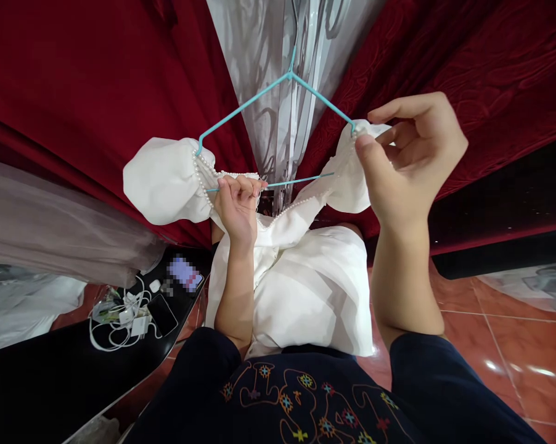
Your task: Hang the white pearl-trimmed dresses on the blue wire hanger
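A white dress (312,277) with puffed sleeves and a pearl-trimmed neckline hangs on a light blue hanger (245,113). The hanger's left end sits inside the left sleeve opening, and its right end meets the right shoulder. My left hand (238,209) is closed at the neckline, fingers curled over the trim and the hanger's bottom bar. With thumb and fingers, my right hand (407,160) grips the dress's right shoulder beside the hanger tip. The dress's lower part drapes toward my lap. Some fingertips of my right hand are hidden behind the fabric.
Dark red curtains (97,80) hang on both sides, with sheer white fabric (254,61) between them. On the left, a black table (51,376) holds a lit phone (185,274), a dark phone (162,314) and tangled white cables (116,345). Reddish tiles (513,351) cover the floor.
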The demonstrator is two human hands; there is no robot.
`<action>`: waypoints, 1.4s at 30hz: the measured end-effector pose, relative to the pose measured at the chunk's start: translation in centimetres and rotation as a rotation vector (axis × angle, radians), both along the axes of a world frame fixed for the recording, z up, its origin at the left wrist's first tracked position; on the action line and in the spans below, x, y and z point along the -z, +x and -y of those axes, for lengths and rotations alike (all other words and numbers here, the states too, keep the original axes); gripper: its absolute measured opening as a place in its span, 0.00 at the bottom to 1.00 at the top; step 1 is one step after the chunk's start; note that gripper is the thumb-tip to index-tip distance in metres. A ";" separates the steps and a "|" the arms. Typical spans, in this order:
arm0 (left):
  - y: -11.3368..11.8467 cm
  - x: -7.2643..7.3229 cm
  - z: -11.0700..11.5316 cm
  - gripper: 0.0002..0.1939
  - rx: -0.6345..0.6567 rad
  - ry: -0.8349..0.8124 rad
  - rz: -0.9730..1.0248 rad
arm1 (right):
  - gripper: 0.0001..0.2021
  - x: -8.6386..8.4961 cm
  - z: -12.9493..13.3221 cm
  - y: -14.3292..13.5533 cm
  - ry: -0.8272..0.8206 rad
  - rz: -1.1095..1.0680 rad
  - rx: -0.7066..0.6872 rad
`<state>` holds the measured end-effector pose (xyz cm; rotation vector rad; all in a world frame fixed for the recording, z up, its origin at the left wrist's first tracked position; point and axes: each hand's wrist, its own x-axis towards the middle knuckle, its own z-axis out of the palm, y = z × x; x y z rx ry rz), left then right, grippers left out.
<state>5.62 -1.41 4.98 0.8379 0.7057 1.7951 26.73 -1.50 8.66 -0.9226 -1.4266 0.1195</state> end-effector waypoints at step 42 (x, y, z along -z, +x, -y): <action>-7.1 -2.4 -2.6 0.18 -0.426 0.165 -0.853 | 0.12 7.2 0.3 -4.2 -0.110 0.013 -0.007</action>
